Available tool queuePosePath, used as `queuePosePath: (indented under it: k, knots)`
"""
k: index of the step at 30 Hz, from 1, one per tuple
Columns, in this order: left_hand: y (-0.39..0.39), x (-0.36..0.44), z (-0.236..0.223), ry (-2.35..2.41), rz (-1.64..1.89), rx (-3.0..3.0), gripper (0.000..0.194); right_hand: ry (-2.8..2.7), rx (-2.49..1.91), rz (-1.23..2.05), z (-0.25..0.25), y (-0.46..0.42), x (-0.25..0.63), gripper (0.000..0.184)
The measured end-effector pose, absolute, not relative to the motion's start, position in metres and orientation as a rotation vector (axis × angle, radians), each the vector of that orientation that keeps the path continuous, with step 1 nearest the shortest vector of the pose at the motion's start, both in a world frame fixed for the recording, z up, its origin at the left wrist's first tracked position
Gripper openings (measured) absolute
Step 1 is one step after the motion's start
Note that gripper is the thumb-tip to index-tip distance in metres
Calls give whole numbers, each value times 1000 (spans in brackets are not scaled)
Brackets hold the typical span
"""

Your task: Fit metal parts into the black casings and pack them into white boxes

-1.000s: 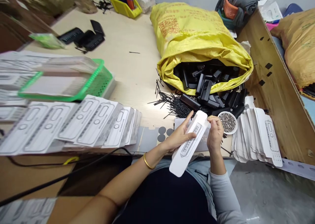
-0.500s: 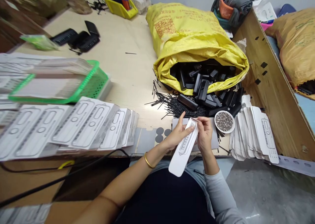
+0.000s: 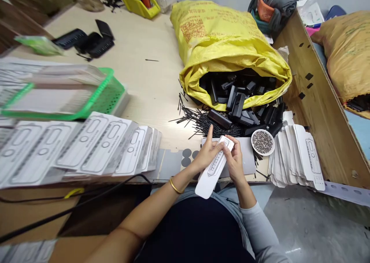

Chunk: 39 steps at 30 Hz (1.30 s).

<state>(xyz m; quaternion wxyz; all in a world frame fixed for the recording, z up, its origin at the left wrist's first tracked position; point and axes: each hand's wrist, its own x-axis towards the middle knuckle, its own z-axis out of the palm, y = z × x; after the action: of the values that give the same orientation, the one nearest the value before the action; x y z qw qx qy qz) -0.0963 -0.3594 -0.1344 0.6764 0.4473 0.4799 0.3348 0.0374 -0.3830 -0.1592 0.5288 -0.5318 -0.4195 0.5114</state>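
Note:
My left hand (image 3: 206, 153) holds a long white packaging card (image 3: 212, 169) with a clear blister by its left edge, thumb up, fingers under it. My right hand (image 3: 234, 159) is closed on the card's upper right end, fingertips pinched at the top of the blister. The card slants down toward my lap at the table's front edge. A small white dish of tiny metal parts (image 3: 262, 142) stands just right of my hands. A heap of thin black pins (image 3: 208, 125) lies just beyond them.
A yellow sack (image 3: 228, 47) spills black plastic parts (image 3: 239, 105). Flat white cards (image 3: 297, 161) are stacked at the right. Finished cards (image 3: 86, 145) fan out at the left in front of a green basket (image 3: 72, 93). A wooden board (image 3: 320, 101) walls the right side.
My right hand has come from beside the dish onto the card's top end. Both hands and the card have drawn slightly left and toward me.

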Motion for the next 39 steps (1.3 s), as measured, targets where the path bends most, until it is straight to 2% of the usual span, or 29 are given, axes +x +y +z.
queuePosePath:
  k: [2, 5, 8, 10, 13, 15, 20, 24, 26, 28, 39]
  knots:
    - [-360, -100, -140, 1073, 792, 1059, 81, -966, -1276, 1241, -158, -377, 40, 42]
    - [-368, -106, -152, 1020, 895, 1429, 80, -862, -1313, 1169, -155, -362, 40, 38]
    - [-373, -115, -158, 1129, 1082, 1795, 48, -1145, -1335, 1086, -152, -344, 30, 29]
    - [-372, -122, -156, 1215, 1146, 1812, 39, -1484, -1389, 882, -154, -328, 24, 26]
    - [-364, -136, -145, 1528, 1055, 1602, 64, -1855, -1585, 520, -169, -300, 22, 34]
    - [-358, -146, -140, 1746, 946, 1550, 74, -1988, -1694, 482, -183, -281, 28, 40]
    - [-348, -165, -143, 1889, 566, 1833, 69, -1844, -1529, 693, -185, -263, 64, 33]
    - [-346, -167, -142, 1951, 394, 1974, 66, -1699, -1376, 1057, -146, -276, 100, 36]
    - [-345, -163, -139, 1847, 355, 2096, 63, -1814, -1319, 1310, -125, -284, 110, 35]
    - [-344, -158, -138, 1685, 313, 2205, 61, -1920, -1301, 1405, -110, -290, 113, 33]
    - [-350, -143, -130, 1398, 421, 2050, 69, -2168, -1134, 950, -98, -305, 79, 24]
